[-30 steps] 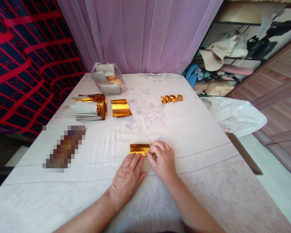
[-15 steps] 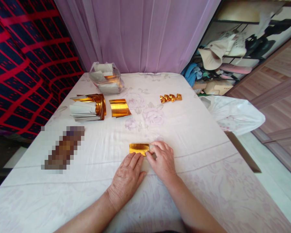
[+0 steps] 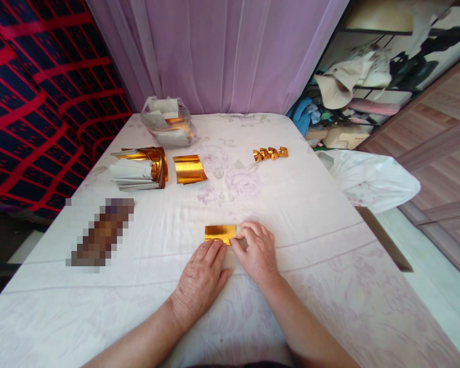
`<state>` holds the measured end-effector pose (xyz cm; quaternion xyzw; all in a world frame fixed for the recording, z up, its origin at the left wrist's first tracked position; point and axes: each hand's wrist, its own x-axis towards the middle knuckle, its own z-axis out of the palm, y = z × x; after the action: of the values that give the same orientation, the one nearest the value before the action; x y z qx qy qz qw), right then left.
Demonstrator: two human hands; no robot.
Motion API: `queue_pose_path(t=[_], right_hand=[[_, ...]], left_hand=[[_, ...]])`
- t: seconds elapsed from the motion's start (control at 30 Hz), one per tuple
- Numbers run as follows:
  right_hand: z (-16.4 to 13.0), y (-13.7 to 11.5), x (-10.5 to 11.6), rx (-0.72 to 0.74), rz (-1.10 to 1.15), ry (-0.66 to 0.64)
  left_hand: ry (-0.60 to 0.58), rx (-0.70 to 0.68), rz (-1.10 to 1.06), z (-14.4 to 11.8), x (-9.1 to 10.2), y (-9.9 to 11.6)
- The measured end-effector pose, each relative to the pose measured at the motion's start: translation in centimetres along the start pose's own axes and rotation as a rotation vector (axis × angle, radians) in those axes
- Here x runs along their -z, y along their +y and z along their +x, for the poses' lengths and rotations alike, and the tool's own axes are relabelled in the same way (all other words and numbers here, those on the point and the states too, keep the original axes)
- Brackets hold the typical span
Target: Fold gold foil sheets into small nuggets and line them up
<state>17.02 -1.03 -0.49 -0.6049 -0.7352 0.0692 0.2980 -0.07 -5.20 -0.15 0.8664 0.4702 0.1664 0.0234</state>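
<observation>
A folded piece of gold foil paper (image 3: 220, 232) lies flat on the table in front of me. My left hand (image 3: 204, 268) rests palm down, its outstretched fingertips pressing the paper's near edge and its thumb apart. At the paper's right end, my right hand (image 3: 257, 253) has its fingers bent, with thumb and index finger at the near right corner. A small grey patch shows under the right fingers; I cannot make out what it is. Farther off, a gold foil sheet (image 3: 190, 169) lies beside a stack of foil papers (image 3: 138, 168) with pale backs.
A clear plastic bag (image 3: 167, 122) of more foil papers stands at the far left. Several twisted gold foil pieces (image 3: 270, 154) sit at the far right. A blurred-out dark item (image 3: 101, 232) lies on the left. The table (image 3: 310, 214) has a flowered cloth; shelves (image 3: 368, 87) stand beyond its right side.
</observation>
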Motion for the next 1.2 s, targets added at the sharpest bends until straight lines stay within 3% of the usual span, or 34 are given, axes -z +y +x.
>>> queue_pose_path(t=[0.83, 1.2], right_hand=[[0.4, -0.7, 0.6, -0.001, -0.029, -0.096], [0.4, 1.5, 0.3, 0.079, 0.070, -0.145]], left_hand=[[-0.020, 0.013, 0.007, 0.3, -0.1, -0.3], [-0.026, 0.004, 0.023, 0.4, -0.1, -0.5]])
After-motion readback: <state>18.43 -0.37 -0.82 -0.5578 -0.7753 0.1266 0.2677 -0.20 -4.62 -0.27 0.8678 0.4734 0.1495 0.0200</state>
